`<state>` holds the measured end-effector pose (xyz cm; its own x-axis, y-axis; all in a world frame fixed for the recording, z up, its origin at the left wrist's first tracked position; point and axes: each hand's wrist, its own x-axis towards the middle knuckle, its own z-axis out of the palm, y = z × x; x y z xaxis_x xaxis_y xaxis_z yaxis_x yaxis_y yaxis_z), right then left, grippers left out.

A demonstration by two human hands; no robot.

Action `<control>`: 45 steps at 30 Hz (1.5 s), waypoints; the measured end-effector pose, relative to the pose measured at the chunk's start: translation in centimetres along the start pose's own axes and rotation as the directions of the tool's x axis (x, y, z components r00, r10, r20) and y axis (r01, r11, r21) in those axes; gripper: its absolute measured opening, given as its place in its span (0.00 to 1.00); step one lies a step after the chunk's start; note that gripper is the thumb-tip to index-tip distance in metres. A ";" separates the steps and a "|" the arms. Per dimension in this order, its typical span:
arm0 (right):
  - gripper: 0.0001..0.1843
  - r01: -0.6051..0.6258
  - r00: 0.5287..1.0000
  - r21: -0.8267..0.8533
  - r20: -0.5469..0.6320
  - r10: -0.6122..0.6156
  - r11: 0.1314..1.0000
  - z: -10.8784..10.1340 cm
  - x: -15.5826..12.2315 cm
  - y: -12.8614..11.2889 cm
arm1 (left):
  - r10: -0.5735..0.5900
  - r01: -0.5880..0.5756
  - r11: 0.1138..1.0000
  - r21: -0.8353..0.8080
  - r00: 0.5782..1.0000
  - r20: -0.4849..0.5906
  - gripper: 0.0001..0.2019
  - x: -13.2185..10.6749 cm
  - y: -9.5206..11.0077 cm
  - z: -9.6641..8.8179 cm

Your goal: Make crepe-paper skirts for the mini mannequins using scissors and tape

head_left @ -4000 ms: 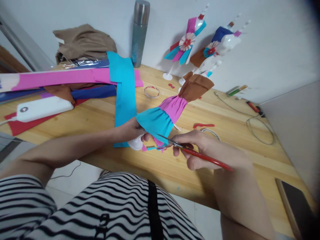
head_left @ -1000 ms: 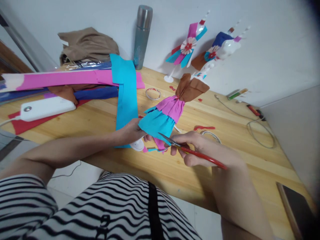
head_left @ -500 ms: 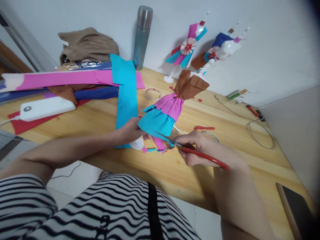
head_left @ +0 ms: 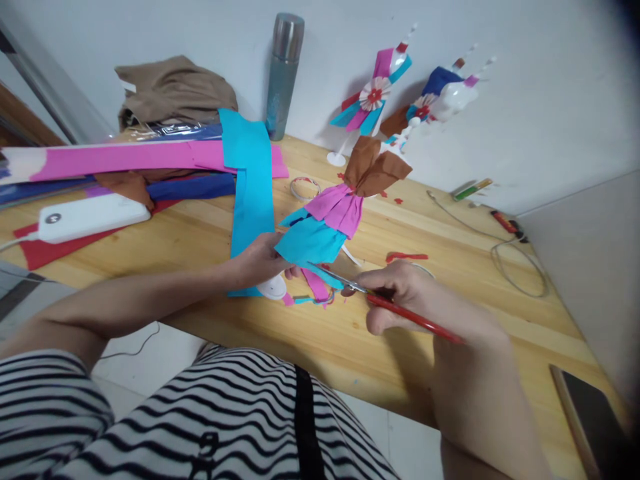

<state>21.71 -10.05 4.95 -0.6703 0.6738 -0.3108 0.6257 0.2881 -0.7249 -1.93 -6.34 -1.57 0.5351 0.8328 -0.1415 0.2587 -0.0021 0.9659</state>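
A doll-like paper figure [head_left: 336,208] leans away from me, its tiers brown, pink and turquoise. My left hand [head_left: 261,259] is closed on the lower left edge of its turquoise paper skirt [head_left: 314,240]; some fingers are hidden beneath. My right hand [head_left: 393,293] grips red-handled scissors [head_left: 415,319]. Their blades lie along the skirt's bottom edge, where a narrow turquoise strip [head_left: 330,276] hangs partly cut away. Below the skirt shows a round white base [head_left: 273,287].
Turquoise paper [head_left: 254,207] and a pink strip [head_left: 125,160] lie left, beside a white power bank [head_left: 94,218]. A steel flask [head_left: 285,77] and decorated figures [head_left: 375,93] stand at the back. A cable [head_left: 520,287] and phone [head_left: 590,413] lie right.
The scissors have moved slightly up and left along the skirt's hem, and the cut strip hangs looser. The figure has shifted a little left; my left hand keeps its hold.
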 end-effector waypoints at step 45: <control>0.09 0.119 0.991 0.007 0.067 -0.119 0.993 0.5 0.5 1.3 | 0.140 -0.141 0.990 0.011 0.987 0.080 0.04 0.0 0.4 0.1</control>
<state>21.95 -9.68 3.52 -0.7652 0.5877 -0.2627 0.5389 0.3616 -0.7608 -1.74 -6.35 -1.26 0.6285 0.7775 -0.0222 0.1897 -0.1255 0.9738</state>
